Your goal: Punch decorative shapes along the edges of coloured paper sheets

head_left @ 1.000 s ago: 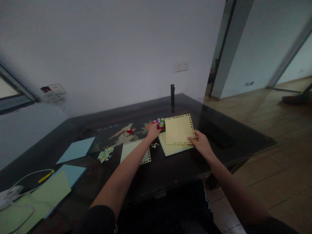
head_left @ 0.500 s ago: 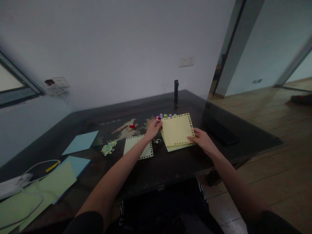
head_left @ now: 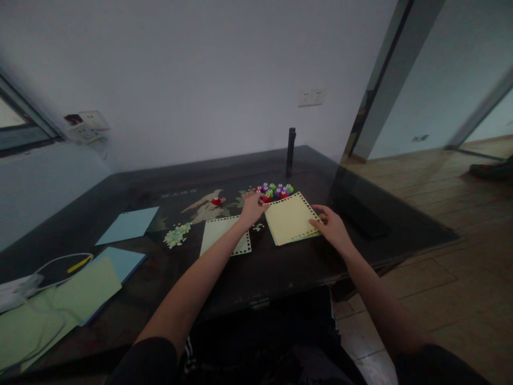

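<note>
A pale yellow sheet of paper, with small holes punched along its edges, lies nearly flat over other sheets at the table's middle right. My left hand pinches its upper left corner. At the right edge, my right hand has its thumb on the sheet and its fingers bent beside the edge. Another hole-edged pale sheet lies partly under my left forearm. Just beyond my left hand stand several small red, purple and green round pieces with white eye-like tops.
Paper bits form a pile on the left, with a few scraps between the sheets. One red piece stands apart. Blue sheets, green paper and a white cable lie left. A black upright object stands near the wall.
The yellow sheet has come down from a raised, tilted position to lie nearly flat on the sheets below. More of the coloured pieces behind it now show.
</note>
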### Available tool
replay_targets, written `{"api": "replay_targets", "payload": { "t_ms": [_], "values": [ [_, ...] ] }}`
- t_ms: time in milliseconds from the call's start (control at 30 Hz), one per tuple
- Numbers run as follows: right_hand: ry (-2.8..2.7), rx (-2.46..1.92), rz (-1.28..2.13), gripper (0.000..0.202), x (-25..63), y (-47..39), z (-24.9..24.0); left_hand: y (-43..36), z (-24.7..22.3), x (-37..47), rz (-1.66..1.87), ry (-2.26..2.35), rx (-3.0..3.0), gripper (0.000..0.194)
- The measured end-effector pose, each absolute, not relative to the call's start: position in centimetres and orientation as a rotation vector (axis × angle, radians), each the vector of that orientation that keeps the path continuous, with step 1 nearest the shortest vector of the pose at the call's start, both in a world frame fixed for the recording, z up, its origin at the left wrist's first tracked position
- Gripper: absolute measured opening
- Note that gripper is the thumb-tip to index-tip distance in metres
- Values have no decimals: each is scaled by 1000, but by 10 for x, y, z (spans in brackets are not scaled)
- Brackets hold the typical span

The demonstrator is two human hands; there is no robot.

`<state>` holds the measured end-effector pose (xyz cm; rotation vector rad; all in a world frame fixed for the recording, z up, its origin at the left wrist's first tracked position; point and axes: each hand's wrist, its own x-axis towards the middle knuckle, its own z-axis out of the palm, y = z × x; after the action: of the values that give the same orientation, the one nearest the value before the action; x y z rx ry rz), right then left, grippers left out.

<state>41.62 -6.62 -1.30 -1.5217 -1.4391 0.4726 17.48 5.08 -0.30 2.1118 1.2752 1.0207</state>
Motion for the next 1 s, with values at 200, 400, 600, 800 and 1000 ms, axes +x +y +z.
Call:
{"api": "replay_targets", "payload": {
  "t_ms": [200, 400, 600, 800, 1000],
  "values": [
    [-1555, -1641, 420, 44, 416, -65, -16, 66, -10, 182, 932, 1353, 2201, 19],
    [-1614, -1732, 389, 43, 414, -66, -16, 62, -16, 182, 853, 1405, 2268, 15],
    [-1657, -1770, 347, 37, 413, -67, -15, 56, -14, 181, 796, 1439, 2319, 14],
    [-1717, -1817, 296, 35, 413, -67, -17, 52, -14, 181, 749, 1445, 2375, 16],
    [-1752, -1796, 200, 28, 412, -67, -20, 47, -12, 180, 724, 1480, 2415, 16]
  ]
}}
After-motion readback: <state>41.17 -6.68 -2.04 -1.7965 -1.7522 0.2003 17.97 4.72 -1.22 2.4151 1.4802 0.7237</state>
